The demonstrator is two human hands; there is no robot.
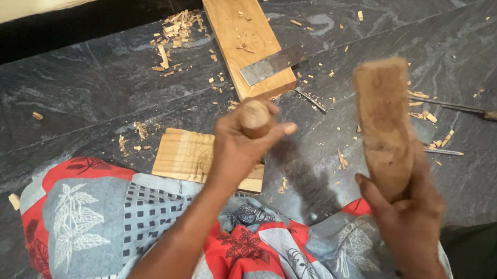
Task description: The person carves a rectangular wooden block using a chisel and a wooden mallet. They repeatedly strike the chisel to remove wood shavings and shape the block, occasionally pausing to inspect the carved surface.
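Note:
My left hand (240, 148) grips the round wooden handle of a chisel (256, 118), held upright over a small pale wood board (188, 156) lying on the dark stone floor. The chisel's blade is hidden under my hand. My right hand (407, 216) holds a worn wooden mallet block (382, 125) raised to the right of the chisel, tilted up and away. A patterned red, grey and white cloth (230, 251) covers my lap below both hands.
A longer wood plank (240, 27) lies farther off with a flat metal blade (272, 64) across it. Wood chips (176, 30) are scattered around. Thin metal tools (462, 109) lie to the right. A black skirting edge (81, 14) borders the floor at the upper left.

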